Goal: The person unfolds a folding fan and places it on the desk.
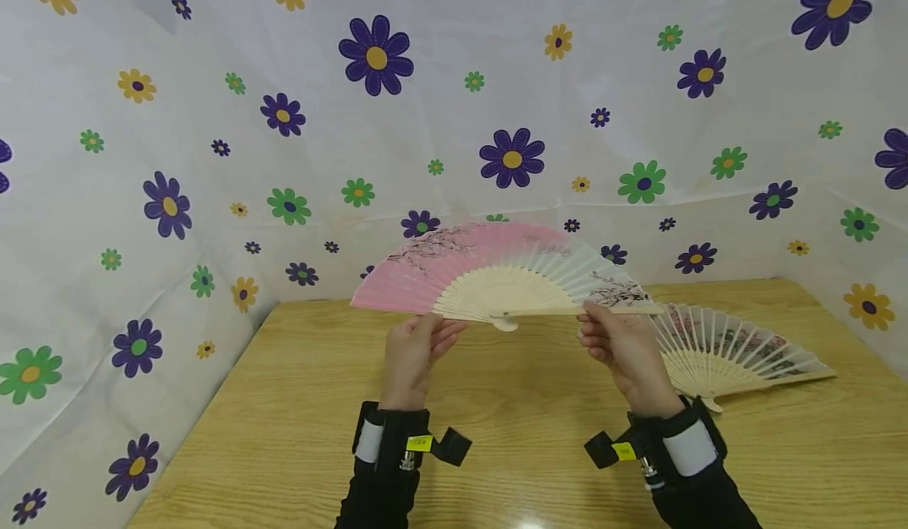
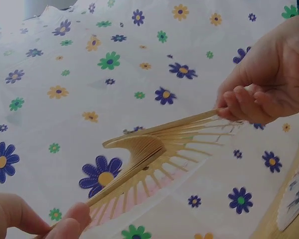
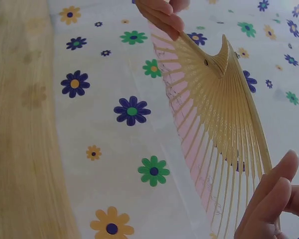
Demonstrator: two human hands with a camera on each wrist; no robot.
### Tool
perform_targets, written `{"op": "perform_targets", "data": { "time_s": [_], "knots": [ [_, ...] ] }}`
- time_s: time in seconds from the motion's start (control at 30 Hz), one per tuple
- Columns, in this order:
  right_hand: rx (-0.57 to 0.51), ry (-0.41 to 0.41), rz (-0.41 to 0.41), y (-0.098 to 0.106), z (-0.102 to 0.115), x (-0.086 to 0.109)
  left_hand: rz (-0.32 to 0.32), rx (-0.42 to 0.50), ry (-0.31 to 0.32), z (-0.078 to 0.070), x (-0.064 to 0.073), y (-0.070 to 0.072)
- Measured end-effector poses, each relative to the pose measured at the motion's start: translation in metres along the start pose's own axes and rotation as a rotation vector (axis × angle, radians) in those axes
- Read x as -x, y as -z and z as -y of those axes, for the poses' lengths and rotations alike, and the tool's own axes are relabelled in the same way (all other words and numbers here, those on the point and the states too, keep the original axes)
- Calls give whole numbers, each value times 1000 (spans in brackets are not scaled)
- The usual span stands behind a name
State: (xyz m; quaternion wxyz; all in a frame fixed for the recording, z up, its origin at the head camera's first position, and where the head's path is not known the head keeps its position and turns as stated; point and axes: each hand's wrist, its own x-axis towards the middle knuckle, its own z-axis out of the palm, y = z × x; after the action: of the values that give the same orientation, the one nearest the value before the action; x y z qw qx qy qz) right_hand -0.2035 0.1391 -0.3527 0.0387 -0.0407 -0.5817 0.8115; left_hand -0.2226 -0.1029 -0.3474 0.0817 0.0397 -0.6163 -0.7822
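Observation:
A folding fan (image 1: 511,277), pink on the left and fading to white on the right, is spread wide in the air above the table. Dark blossom branches are printed on its cloth, and pale wooden ribs meet at a pivot at bottom centre. My left hand (image 1: 414,355) pinches the left outer rib between thumb and fingers. At the opposite end, my right hand (image 1: 627,352) pinches the other outer rib. In the left wrist view the fan's ribs (image 2: 154,149) run between both hands. From the right wrist, the ribbed side (image 3: 214,99) shows with pink cloth behind.
A second open fan (image 1: 745,348), white with a dark and reddish print, lies on the wooden table (image 1: 298,434) behind and right of my right hand. A white flowered cloth (image 1: 440,119) hangs round the table's back and sides.

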Motion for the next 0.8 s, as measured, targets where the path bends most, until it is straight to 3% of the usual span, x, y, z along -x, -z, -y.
{"op": "perform_targets", "data": {
  "time_s": [0.1, 0.23, 0.43, 0.57, 0.8],
  "knots": [
    [-13, -85, 6, -13, -21, -3, -13, -21, 46, 4, -13, 20],
    [-87, -228, 7, -27, -56, -8, 2, -37, 169, 16, -30, 52],
    [-139, -344, 2, -30, -91, -13, 82, -75, 358, 47, -46, 92],
    [-101, -376, 7, -30, -100, -15, 75, -51, 434, 62, -47, 104],
    [-48, -368, 1, -33, -104, -15, 52, -62, 449, 70, -48, 112]
  ]
}}
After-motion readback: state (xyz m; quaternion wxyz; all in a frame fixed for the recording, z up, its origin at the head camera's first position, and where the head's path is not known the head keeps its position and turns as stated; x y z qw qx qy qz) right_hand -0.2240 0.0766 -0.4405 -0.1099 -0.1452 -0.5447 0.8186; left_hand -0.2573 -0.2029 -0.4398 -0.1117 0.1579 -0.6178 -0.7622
